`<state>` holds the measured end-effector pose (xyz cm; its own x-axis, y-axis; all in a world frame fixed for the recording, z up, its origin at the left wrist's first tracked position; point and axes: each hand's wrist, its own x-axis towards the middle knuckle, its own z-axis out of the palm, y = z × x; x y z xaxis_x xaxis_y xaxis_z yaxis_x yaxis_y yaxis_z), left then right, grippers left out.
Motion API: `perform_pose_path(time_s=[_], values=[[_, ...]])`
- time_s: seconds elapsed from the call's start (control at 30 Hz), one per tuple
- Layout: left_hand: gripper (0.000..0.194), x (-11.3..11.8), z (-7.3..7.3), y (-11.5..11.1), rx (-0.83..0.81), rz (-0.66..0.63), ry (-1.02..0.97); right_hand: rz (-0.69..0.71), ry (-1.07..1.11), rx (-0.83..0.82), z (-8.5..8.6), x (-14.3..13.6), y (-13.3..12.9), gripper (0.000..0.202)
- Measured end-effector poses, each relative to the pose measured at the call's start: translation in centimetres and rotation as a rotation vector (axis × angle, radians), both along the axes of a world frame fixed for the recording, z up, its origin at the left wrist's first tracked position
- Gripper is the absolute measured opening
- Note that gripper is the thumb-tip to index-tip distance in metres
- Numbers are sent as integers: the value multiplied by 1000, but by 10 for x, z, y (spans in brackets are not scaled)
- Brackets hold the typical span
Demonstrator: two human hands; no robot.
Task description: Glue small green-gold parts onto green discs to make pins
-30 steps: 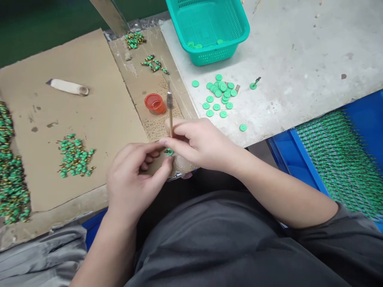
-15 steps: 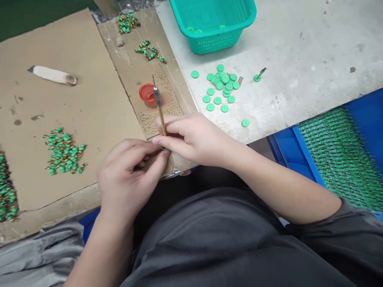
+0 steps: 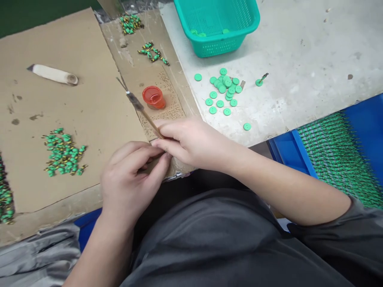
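Observation:
My right hand (image 3: 188, 141) is closed on a thin brush-like tool (image 3: 143, 111) with a wooden shaft, its tip tilted up and to the left. Thumb and fingers of my left hand (image 3: 134, 169) are pinched together right beside the right fingertips, at the table's front edge. What the left fingers hold is hidden behind them. Just beyond my hands, a small red cup (image 3: 153, 97) stands on a speckled piece of cardboard (image 3: 170, 85). Left of my hands lies a pile of small green, yellow and black pieces (image 3: 64, 153).
Green buttons (image 3: 222, 88) lie on the table before a green basket (image 3: 220, 46). One button (image 3: 259, 82) bears a small upright piece. A whitish pointed stick (image 3: 54, 74) lies on cardboard at left. Blue trays with rows of green pieces (image 3: 344, 159) are at right.
The tool in my right hand has swung from nearly upright to leaning left, uncovering the red cup. Both hands stay close together, and the view has shifted slightly.

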<state>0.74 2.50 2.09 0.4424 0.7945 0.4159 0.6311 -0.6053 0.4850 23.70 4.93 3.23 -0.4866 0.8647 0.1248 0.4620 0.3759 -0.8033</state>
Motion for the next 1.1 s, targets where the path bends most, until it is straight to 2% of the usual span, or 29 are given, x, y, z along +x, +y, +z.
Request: perform_pose_path(time_s=[0.17, 0.23, 0.33, 0.43, 0.53, 0.7, 0.83, 0.93, 1.1], values=[[12, 1, 6, -1, -98, 39, -37, -17, 89, -26, 3, 3, -5, 34], [8, 2, 9, -3, -153, 55, -69, -148, 181, -38, 2, 10, -16, 38], [17, 6, 11, -7, -234, 100, -142, -436, 337, -78, -1, 25, -37, 44], [15, 11, 14, -9, -309, 161, -239, -540, 443, -133, -6, 37, -52, 53], [26, 11, 25, -6, -421, 210, -351, -537, 478, -171, -11, 42, -59, 56], [61, 3, 67, 1, -685, 147, -500, -505, 408, -97, -18, 39, -62, 44], [65, 8, 95, -1, -745, 87, -566, -468, 367, -6, -21, 39, -63, 36], [61, 15, 105, -3, -751, 51, -587, -433, 374, 47, -20, 39, -63, 36], [63, 20, 111, -1, -754, 62, -577, -379, 381, 115, -14, 40, -67, 32]])
